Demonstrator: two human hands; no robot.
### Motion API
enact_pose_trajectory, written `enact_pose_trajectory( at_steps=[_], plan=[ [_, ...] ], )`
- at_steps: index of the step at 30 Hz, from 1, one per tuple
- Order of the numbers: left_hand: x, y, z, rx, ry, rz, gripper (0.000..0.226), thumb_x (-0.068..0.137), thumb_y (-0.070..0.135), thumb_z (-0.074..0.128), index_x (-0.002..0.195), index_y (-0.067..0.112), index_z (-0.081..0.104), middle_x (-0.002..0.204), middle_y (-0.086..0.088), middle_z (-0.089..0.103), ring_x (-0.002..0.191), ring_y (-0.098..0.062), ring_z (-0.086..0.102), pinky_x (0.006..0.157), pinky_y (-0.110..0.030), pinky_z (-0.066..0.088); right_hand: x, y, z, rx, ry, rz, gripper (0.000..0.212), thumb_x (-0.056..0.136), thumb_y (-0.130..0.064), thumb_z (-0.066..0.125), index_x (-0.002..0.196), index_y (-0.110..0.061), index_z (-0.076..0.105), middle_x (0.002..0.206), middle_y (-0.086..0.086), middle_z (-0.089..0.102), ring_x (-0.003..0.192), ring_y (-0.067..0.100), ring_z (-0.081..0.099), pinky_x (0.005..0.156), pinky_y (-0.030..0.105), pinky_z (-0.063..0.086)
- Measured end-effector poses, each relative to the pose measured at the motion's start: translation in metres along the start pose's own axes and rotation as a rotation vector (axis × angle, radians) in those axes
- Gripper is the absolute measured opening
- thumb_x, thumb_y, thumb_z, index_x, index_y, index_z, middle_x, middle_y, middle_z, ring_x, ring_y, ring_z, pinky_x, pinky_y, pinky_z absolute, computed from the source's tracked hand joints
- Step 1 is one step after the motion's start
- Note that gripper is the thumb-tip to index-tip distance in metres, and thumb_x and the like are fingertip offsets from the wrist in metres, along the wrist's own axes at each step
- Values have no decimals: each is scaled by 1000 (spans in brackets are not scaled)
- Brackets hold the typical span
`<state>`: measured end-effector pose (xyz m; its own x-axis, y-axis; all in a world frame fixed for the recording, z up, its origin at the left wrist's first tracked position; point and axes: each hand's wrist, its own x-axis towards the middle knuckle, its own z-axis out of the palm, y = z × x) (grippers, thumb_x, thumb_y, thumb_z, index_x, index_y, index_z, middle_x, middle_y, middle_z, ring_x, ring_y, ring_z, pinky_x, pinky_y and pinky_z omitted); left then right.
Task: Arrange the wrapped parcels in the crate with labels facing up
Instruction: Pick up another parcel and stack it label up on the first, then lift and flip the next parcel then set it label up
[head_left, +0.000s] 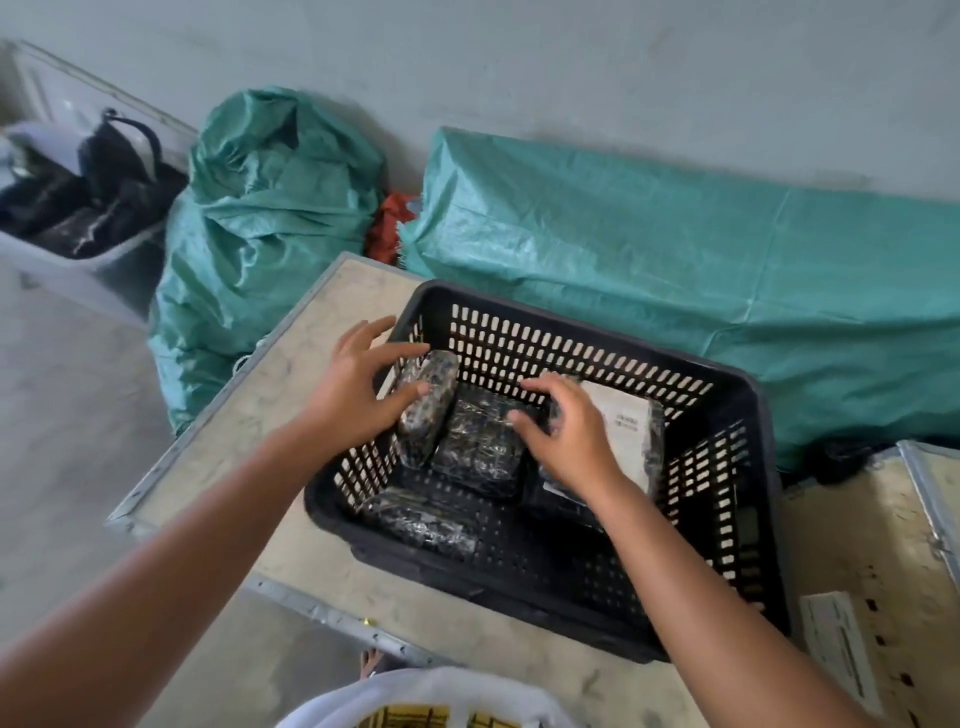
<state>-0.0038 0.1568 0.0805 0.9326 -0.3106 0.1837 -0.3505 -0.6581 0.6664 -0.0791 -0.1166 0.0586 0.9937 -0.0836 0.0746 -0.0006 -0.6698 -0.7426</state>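
A black perforated crate (737, 525) stands on a pale wooden box. Inside lie several parcels wrapped in shiny black film. One narrow parcel (428, 410) leans tilted against the crate's left wall, and my left hand (363, 389) grips its upper part between thumb and fingers. A squarish parcel (480, 452) lies flat in the middle, another (421, 525) lies at the near left. At the right, a parcel with a white label (628, 421) faces up. My right hand (569, 431) rests over that labelled parcel's left edge, fingers curled; whether it grips it I cannot tell.
Two teal woven sacks (270, 218) (675, 270) lie against the wall behind the crate. A grey bin with dark bags (78, 208) is at the far left. A second wooden box (872, 571) adjoins on the right. A white basket rim (431, 691) shows at the bottom.
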Motion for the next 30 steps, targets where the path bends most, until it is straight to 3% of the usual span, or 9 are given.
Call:
enact_pose_trajectory(
  at_steps=[4, 7, 10, 12, 14, 16, 21, 25, 30],
  plan=[
    [-11, -20, 3, -47, -145, -187, 46, 89, 31, 77, 133, 32, 66, 146, -13, 55, 138, -28, 50, 111, -40, 42, 21, -2, 63, 14, -210, 38, 47, 86, -26, 84, 129, -14, 68, 134, 2, 61, 124, 14, 54, 112, 45, 44],
    [-10, -25, 7, -205, -161, -234, 44, 90, 24, 76, 132, 31, 65, 121, 0, 70, 111, -19, 66, 92, -27, 54, 35, 14, 96, -162, -355, 109, 70, 78, -30, 90, 140, -12, 62, 150, 16, 52, 141, 31, 46, 117, 39, 35],
    [-7, -28, 9, -273, -127, -266, 44, 90, 14, 74, 130, 33, 67, 121, 4, 69, 99, -2, 66, 74, 0, 43, 39, 38, 118, -388, -444, 175, 96, 71, -46, 91, 154, -30, 47, 167, 16, 26, 154, 36, 23, 124, 44, 25],
    [-8, -28, 9, -310, -114, -282, 47, 92, 9, 70, 129, 38, 67, 123, 6, 69, 75, 6, 63, 65, -8, 49, 34, 51, 126, -539, -478, 176, 107, 69, -56, 89, 159, -39, 35, 172, 14, 13, 158, 36, 12, 125, 50, 19],
    [-9, -30, 10, -327, -108, -299, 48, 95, 10, 66, 129, 44, 66, 122, 7, 69, 55, -3, 57, 53, -26, 52, 28, 64, 130, -666, -501, 118, 116, 69, -57, 87, 163, -43, 20, 173, 11, 3, 159, 35, 3, 127, 53, 13],
    [-9, -32, 11, -346, -109, -310, 48, 96, 11, 65, 128, 47, 66, 120, 8, 70, 44, -6, 46, 42, -24, 43, 23, 71, 133, -769, -508, 54, 122, 72, -49, 89, 164, -41, 9, 174, 12, 0, 159, 36, 0, 126, 55, 11],
    [-8, -35, 13, -393, -112, -331, 48, 97, 12, 64, 126, 51, 66, 125, 10, 68, 41, -7, 41, 41, -23, 41, 30, 65, 134, -765, -506, 57, 107, 82, -24, 84, 164, -39, 16, 173, 13, 7, 159, 39, 6, 127, 57, 15],
    [-8, -35, 12, -390, -120, -334, 47, 97, 14, 65, 123, 53, 66, 123, 15, 68, 39, -7, 40, 40, -24, 40, 38, 57, 121, -701, -563, 54, 105, 85, -30, 80, 165, -39, 12, 173, 11, 11, 158, 41, 9, 124, 56, 25],
    [-9, -34, 11, -383, -115, -340, 47, 96, 14, 66, 121, 54, 66, 106, 14, 74, 39, -9, 39, 39, -23, 37, 35, 43, 98, -600, -457, -78, 87, 91, -28, 68, 163, -40, 21, 160, 14, 43, 134, 34, 54, 107, 43, 50]
  ],
)
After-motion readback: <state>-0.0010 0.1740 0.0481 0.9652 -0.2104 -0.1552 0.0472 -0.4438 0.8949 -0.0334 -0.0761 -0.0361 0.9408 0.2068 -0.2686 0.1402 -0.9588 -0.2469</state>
